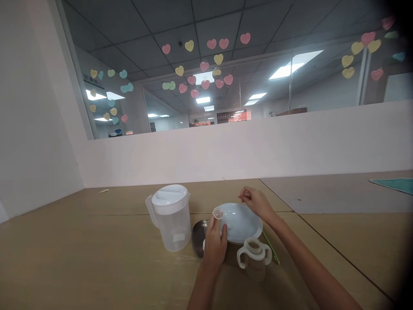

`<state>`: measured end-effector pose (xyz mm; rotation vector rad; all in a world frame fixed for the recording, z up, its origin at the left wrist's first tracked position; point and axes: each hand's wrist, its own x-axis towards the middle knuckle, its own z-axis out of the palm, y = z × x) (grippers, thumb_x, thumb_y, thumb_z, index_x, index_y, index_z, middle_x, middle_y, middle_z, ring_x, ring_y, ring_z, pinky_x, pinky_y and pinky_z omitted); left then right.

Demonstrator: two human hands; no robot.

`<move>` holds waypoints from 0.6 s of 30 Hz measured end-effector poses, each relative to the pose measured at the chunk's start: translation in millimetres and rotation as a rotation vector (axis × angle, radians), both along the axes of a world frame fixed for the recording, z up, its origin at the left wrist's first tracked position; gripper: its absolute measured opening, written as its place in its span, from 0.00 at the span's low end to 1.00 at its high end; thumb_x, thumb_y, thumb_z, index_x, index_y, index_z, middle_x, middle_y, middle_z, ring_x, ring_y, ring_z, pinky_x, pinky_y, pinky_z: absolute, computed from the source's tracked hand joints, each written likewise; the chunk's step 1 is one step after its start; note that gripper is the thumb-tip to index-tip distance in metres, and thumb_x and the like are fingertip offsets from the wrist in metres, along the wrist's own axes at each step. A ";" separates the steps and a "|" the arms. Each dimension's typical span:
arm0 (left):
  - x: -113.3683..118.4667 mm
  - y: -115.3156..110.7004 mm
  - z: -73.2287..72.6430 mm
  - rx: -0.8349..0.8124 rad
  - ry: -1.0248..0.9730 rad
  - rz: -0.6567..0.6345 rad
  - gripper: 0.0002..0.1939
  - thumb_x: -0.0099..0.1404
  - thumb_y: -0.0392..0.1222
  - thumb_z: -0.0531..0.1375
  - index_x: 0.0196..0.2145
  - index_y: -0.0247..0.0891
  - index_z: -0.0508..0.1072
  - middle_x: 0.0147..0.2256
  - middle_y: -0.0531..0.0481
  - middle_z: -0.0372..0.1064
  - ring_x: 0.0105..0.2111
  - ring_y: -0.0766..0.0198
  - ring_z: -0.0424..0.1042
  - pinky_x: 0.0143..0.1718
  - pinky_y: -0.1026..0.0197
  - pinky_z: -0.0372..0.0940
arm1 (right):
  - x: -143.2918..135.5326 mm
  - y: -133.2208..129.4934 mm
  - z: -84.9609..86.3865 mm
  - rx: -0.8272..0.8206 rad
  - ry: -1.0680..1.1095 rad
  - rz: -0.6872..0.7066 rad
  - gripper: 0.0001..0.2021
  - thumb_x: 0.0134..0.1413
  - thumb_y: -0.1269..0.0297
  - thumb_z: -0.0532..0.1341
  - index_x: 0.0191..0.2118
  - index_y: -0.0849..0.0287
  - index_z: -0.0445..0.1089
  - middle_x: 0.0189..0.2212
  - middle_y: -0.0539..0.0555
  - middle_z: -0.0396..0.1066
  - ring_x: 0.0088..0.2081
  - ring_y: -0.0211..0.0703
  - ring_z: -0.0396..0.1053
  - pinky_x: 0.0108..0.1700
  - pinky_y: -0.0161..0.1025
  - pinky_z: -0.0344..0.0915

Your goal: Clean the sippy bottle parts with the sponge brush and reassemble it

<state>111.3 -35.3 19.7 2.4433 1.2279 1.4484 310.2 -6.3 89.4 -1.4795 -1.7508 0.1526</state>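
My left hand (215, 245) is closed around a small round translucent cap-like piece (218, 213), whose ringed end points up above the fingers. Its exact kind does not show. My right hand (258, 204) hovers over the far right rim of a white oval bowl (241, 221), with fingers curled into a pinch; whatever they may hold is too small to make out. In front of the bowl stands a clear cup with two white handles (254, 254), its top uncovered. A round metal dish (198, 237) lies partly hidden behind my left hand, with a bit of something white beside the wrist.
To the left stands a translucent pitcher (174, 219) with a white lid and handle. A thin green stick (271, 247) lies right of the bowl. Farther off are a small tan piece (104, 190) and a teal cloth-like sheet (395, 185). A wall with a window closes the back.
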 end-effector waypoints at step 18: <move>7.8 -4.9 -33.2 0.077 0.253 -0.113 0.25 0.64 0.35 0.49 0.59 0.38 0.53 0.56 0.42 0.58 0.55 0.57 0.60 0.53 0.53 0.61 | -42.3 -57.5 31.8 -0.033 0.289 0.331 0.06 0.44 0.63 0.60 0.27 0.60 0.69 0.26 0.50 0.73 0.29 0.36 0.70 0.35 0.33 0.65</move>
